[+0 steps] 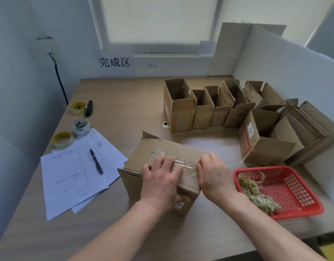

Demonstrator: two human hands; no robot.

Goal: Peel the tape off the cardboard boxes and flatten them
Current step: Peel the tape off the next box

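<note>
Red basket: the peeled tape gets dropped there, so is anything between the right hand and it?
Nothing visible. The right hand grips the tape on the box; bare table separates it from the red basket.

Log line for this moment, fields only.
step: peeling tape | box: on table, unflattened | left hand: presses box top | right hand: pinches tape end | basket: holds tape scraps
</note>
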